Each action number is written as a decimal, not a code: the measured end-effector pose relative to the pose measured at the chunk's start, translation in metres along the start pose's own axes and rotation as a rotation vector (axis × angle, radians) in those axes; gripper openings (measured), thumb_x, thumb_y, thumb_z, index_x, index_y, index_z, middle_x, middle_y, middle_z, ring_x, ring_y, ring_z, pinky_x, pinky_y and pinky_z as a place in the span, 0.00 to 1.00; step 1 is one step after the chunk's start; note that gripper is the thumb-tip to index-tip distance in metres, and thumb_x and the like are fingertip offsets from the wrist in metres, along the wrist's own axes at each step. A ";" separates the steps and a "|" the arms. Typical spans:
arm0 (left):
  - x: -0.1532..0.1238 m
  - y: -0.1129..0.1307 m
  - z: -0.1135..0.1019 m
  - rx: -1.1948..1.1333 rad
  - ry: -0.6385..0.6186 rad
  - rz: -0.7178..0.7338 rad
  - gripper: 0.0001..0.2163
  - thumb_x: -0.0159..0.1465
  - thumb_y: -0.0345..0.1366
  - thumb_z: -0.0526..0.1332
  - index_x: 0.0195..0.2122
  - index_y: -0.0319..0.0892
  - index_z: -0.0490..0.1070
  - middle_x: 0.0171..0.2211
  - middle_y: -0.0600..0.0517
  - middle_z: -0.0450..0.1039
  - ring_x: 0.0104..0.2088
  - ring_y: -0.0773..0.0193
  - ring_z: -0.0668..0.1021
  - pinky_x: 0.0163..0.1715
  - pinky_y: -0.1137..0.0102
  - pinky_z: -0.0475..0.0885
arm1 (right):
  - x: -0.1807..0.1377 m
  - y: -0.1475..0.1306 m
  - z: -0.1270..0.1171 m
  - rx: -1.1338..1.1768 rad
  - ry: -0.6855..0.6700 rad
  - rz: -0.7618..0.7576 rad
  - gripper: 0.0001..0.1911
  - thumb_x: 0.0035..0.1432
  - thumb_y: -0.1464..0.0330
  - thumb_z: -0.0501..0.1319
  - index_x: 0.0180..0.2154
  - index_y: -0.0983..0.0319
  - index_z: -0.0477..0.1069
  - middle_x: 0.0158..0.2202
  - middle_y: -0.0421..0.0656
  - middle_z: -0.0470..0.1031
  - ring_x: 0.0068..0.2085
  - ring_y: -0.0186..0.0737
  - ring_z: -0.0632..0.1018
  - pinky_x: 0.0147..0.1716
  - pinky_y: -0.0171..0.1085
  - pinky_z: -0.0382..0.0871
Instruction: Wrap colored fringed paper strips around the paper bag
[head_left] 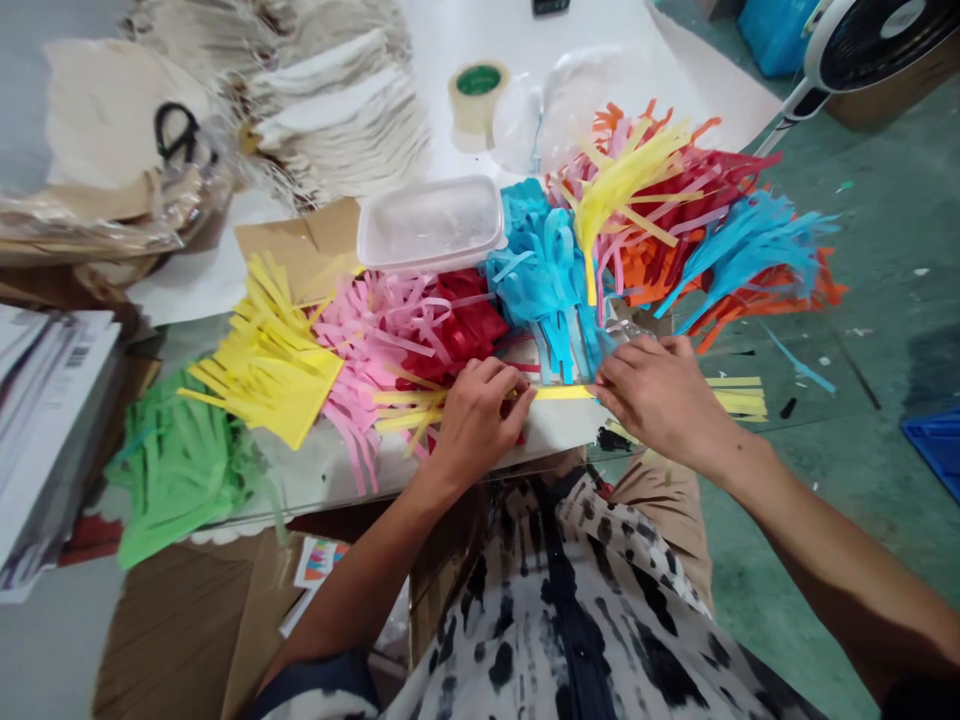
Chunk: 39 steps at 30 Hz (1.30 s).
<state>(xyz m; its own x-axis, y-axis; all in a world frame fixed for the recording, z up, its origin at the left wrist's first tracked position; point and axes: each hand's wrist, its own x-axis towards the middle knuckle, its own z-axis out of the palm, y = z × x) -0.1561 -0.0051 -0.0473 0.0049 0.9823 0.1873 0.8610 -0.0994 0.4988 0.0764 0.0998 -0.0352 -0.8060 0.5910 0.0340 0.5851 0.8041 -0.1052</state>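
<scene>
A yellow fringed paper strip (564, 392) stretches level between my two hands, its cut ends fanning out past both of them. My left hand (480, 412) pinches it on the left, thumb against fingers. On the right, my right hand (660, 398) closes its fingers on the same strip. Just beyond it lie blue fringed paper (541, 275) and dark red fringed paper (469, 318). Pink fringed paper (375, 335) and yellow fringed sheets (266, 365) spread to the left, with green fringed paper (184, 460) at the table's left corner.
A clear plastic tub (431, 222) stands behind the paper, near a roll of tape (478, 100). Stacked off-white cloth pieces (337, 120) lie at the back. Orange fringed paper (772, 300) overhangs the right edge. A fan (885, 45) is at the upper right.
</scene>
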 end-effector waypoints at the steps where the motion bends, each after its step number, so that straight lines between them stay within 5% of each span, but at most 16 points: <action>1: 0.000 0.000 0.000 -0.011 0.007 -0.007 0.09 0.72 0.35 0.63 0.33 0.43 0.71 0.37 0.51 0.76 0.40 0.58 0.75 0.49 0.59 0.70 | 0.000 0.000 0.000 0.006 0.003 -0.004 0.14 0.73 0.62 0.54 0.35 0.60 0.71 0.36 0.47 0.79 0.43 0.51 0.72 0.42 0.47 0.50; 7: 0.005 0.000 0.005 0.102 0.026 -0.014 0.09 0.69 0.34 0.64 0.31 0.44 0.68 0.35 0.50 0.73 0.38 0.56 0.73 0.45 0.58 0.71 | -0.002 -0.003 0.003 0.000 0.089 0.017 0.11 0.70 0.62 0.58 0.34 0.58 0.70 0.34 0.46 0.79 0.43 0.52 0.72 0.42 0.49 0.51; 12: 0.004 0.007 0.007 0.217 0.059 -0.010 0.02 0.67 0.34 0.65 0.39 0.43 0.73 0.39 0.46 0.75 0.41 0.53 0.73 0.42 0.58 0.70 | -0.014 -0.017 0.007 -0.013 0.270 -0.033 0.08 0.72 0.68 0.57 0.42 0.58 0.75 0.43 0.46 0.83 0.51 0.52 0.75 0.53 0.53 0.54; 15: -0.002 0.013 0.009 0.271 0.092 0.114 0.08 0.71 0.31 0.62 0.49 0.45 0.76 0.47 0.46 0.78 0.48 0.51 0.75 0.46 0.56 0.69 | -0.021 -0.026 0.012 0.020 0.293 -0.138 0.12 0.72 0.73 0.57 0.46 0.55 0.77 0.48 0.39 0.85 0.52 0.47 0.77 0.55 0.52 0.54; 18: -0.010 0.012 0.007 0.313 0.089 0.255 0.10 0.73 0.31 0.59 0.48 0.50 0.78 0.45 0.50 0.81 0.49 0.53 0.75 0.51 0.55 0.67 | -0.025 -0.026 0.016 0.054 0.305 -0.132 0.12 0.71 0.72 0.59 0.49 0.55 0.78 0.51 0.40 0.85 0.51 0.49 0.78 0.53 0.52 0.55; 25: -0.030 -0.039 -0.038 0.423 0.224 0.219 0.08 0.66 0.30 0.65 0.36 0.52 0.81 0.41 0.51 0.82 0.47 0.51 0.76 0.51 0.50 0.67 | -0.026 -0.013 0.019 0.176 0.346 -0.152 0.14 0.68 0.73 0.60 0.50 0.53 0.79 0.46 0.38 0.86 0.53 0.51 0.79 0.57 0.55 0.55; 29: -0.029 -0.028 -0.045 0.408 0.349 0.179 0.12 0.63 0.29 0.65 0.45 0.51 0.81 0.44 0.48 0.81 0.47 0.49 0.76 0.48 0.50 0.70 | -0.020 -0.013 0.020 0.183 0.337 -0.131 0.11 0.69 0.69 0.61 0.49 0.51 0.79 0.41 0.39 0.85 0.53 0.51 0.78 0.58 0.55 0.55; 34: -0.009 0.013 -0.001 0.149 0.019 0.295 0.08 0.74 0.32 0.58 0.44 0.46 0.78 0.42 0.48 0.81 0.44 0.57 0.78 0.45 0.61 0.75 | -0.007 -0.008 0.021 0.191 0.301 -0.120 0.09 0.73 0.63 0.60 0.46 0.53 0.80 0.42 0.41 0.84 0.53 0.48 0.77 0.56 0.52 0.54; 39: 0.007 0.011 0.019 0.050 -0.022 0.187 0.05 0.73 0.34 0.61 0.42 0.42 0.75 0.42 0.48 0.79 0.44 0.57 0.76 0.47 0.61 0.74 | -0.001 0.001 0.022 0.180 0.278 -0.177 0.12 0.74 0.62 0.58 0.45 0.56 0.79 0.43 0.41 0.84 0.51 0.47 0.77 0.53 0.49 0.54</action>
<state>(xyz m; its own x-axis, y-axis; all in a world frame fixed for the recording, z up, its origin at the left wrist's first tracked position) -0.1373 0.0032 -0.0568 0.1782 0.9506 0.2542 0.8680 -0.2735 0.4145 0.0757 0.0988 -0.0568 -0.8239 0.4588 0.3328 0.3941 0.8857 -0.2453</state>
